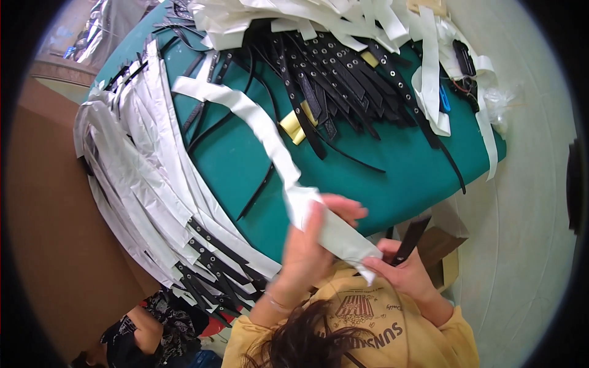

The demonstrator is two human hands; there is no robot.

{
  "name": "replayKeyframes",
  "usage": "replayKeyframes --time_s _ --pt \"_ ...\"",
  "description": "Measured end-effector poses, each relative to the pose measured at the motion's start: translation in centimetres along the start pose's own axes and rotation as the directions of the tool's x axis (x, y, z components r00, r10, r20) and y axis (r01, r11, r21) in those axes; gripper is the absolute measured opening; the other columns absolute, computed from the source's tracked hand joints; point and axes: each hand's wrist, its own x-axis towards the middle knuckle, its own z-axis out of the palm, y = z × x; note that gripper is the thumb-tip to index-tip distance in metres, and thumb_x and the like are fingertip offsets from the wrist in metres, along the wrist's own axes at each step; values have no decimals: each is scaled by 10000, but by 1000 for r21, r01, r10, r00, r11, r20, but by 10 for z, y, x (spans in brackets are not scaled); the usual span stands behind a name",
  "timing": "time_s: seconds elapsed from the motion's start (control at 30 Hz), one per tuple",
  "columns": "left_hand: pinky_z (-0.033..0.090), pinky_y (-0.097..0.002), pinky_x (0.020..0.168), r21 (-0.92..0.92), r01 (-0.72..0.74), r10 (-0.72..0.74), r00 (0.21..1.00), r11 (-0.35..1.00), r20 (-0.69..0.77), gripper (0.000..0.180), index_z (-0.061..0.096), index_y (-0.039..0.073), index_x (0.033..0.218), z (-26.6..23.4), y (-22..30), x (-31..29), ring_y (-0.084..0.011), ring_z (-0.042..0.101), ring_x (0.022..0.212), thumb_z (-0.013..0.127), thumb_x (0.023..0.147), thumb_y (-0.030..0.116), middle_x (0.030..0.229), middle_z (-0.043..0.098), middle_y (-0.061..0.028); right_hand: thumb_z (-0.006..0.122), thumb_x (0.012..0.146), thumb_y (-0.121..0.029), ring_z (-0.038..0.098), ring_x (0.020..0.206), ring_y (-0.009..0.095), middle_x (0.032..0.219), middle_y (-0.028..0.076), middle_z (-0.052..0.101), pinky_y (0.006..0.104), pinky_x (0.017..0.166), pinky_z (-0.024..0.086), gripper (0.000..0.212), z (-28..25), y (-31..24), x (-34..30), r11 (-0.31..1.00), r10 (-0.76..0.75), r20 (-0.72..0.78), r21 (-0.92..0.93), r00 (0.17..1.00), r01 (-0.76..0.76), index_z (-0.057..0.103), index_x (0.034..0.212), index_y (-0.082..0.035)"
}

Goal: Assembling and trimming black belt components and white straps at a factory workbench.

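A long white paper strip [251, 119] runs curved from the table to my hands. My left hand [300, 242], slightly blurred, has its thumb on the front of the strip and its fingers reaching behind it. My right hand [402, 273] pinches the strip's near end between thumb and finger. A dark strap end [412, 239], probably a black belt, sticks up out of the same hand; whether more of it lies inside the white paper is hidden.
The green-topped table [236, 162] bears a pile of black eyeleted belts [334, 80] and white paper strips [294, 15]. White-wrapped belts [147, 147] drape over its left side. A cardboard box [438, 245] stands below at right. Another person [150, 328] is at lower left.
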Motion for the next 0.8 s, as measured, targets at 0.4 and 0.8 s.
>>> replayKeyframes --time_s 0.4,0.8 --pt "399 -224 560 179 -460 472 881 870 -28 480 440 32 1219 -58 125 36 -78 429 557 397 958 433 748 530 -20 711 766 -169 530 640 161 791 95 579 254 564 444 334 -54 88 -26 750 -387 -281 -649 878 123 585 1021 7" --pt "458 -360 822 692 -500 659 280 -521 698 372 585 -16 1022 -96 210 125 -303 591 911 496 671 -100 942 621 -157 551 902 -180 391 491 24 765 40 573 176 434 310 277 25 -76 6 800 -598 12 -46 801 598 533 1123 -15"
